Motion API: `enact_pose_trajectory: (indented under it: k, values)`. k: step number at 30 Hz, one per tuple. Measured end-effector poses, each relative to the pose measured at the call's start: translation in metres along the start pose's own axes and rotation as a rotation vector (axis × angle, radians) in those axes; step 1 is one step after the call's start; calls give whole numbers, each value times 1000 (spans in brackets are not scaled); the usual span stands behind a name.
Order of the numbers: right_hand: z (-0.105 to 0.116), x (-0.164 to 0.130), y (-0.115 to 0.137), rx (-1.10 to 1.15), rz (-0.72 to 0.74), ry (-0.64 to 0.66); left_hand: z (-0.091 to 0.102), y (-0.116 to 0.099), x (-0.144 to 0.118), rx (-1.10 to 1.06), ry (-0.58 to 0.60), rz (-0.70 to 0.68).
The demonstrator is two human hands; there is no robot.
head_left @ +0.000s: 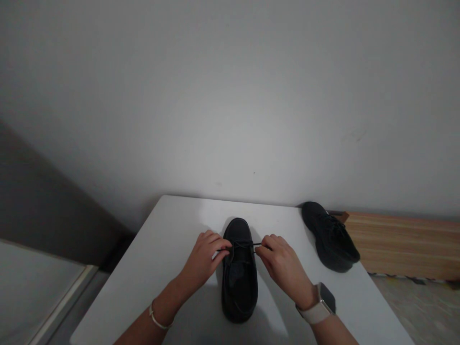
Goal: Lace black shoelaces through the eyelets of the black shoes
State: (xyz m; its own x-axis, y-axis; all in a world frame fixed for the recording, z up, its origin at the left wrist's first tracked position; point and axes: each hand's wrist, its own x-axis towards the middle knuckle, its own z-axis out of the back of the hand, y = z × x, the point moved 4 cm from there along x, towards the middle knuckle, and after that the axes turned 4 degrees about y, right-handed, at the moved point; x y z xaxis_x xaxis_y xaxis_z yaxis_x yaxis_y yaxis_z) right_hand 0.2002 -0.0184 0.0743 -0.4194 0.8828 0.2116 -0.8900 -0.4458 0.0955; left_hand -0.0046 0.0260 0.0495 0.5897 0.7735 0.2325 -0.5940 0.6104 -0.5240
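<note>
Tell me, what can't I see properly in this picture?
All in the head view:
Pinched bits of the laces: covered by the left hand and right hand.
Underside of the middle shoe: hidden against the table.
The table's front edge: cut off by the picture's bottom.
Watch screen: too dark to read.

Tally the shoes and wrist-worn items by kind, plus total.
Black lace-up shoes: 2
Dark-faced watch with pale strap: 1
Thin, pale, rounded bracelet: 1
Total: 4
</note>
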Motion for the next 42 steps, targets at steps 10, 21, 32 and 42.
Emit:
enact_pose_trajectory:
  k: [10, 21, 32, 42]
  values:
    - [-15, -3, 2, 114, -94, 14, 0, -4, 1, 41, 52, -39]
    - [-7, -9, 20, 396, -141, 9, -1, -26, -3, -21, 84, 34]
    - [-13, 11, 36, -11, -233, 108, -14, -45, 14, 222, 216, 146]
    - [-3, 12, 38, 193, -200, -44, -13, -46, 23, 226, 205, 169]
